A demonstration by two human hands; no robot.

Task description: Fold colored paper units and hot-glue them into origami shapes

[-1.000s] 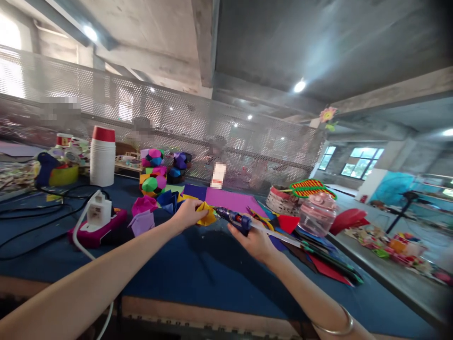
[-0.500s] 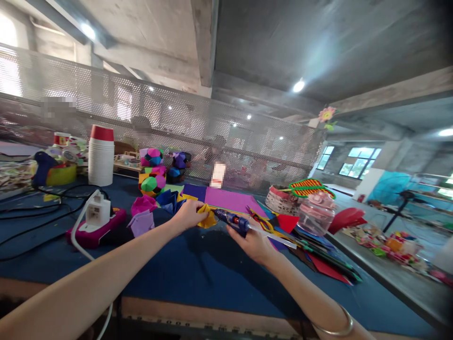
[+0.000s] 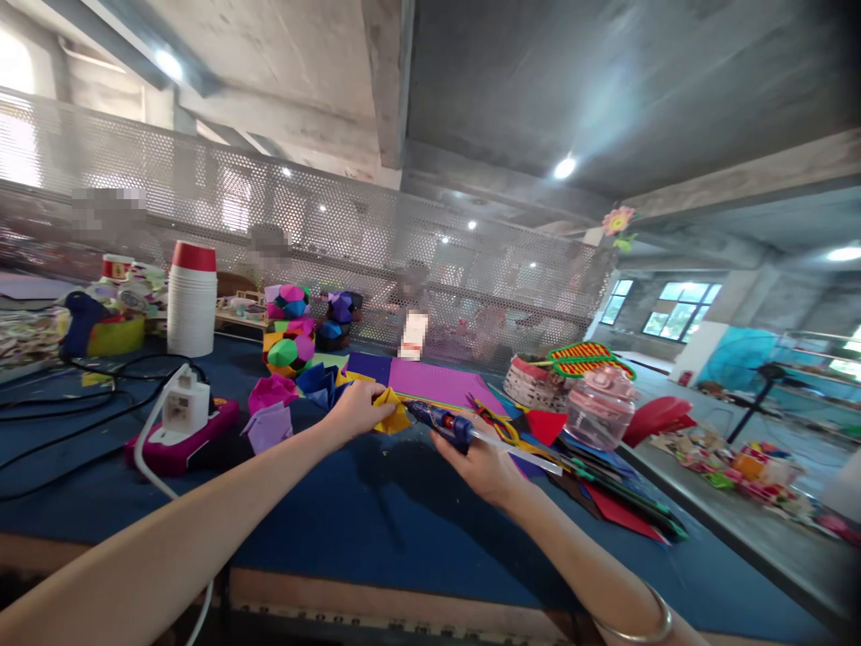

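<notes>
Two hands are out over the blue counter (image 3: 377, 520). The left hand (image 3: 353, 408) pinches one yellow folded paper piece (image 3: 391, 411) by its edge. The right hand (image 3: 481, 467) is wrapped around one blue glue gun (image 3: 444, 420), and the gun's tip almost touches the yellow paper. The yellow paper is near the middle of the counter, just in front of one big pink sheet (image 3: 437, 381).

Left of the hands lie two small folded pieces, one pink (image 3: 271, 390) and one purple (image 3: 267, 424). Beside them one white plug box (image 3: 183, 405) sits on a pink block, with black wires (image 3: 60, 408) trailing off. Behind stand one stack of white cups with a red top (image 3: 192, 301) and a few colourful paper balls (image 3: 291, 350); they are too bunched to count. To the right is one clear pink jar (image 3: 601, 405), next to a pile of coloured sheets (image 3: 605, 484). One wire mesh fence (image 3: 336, 242) closes off the back.
</notes>
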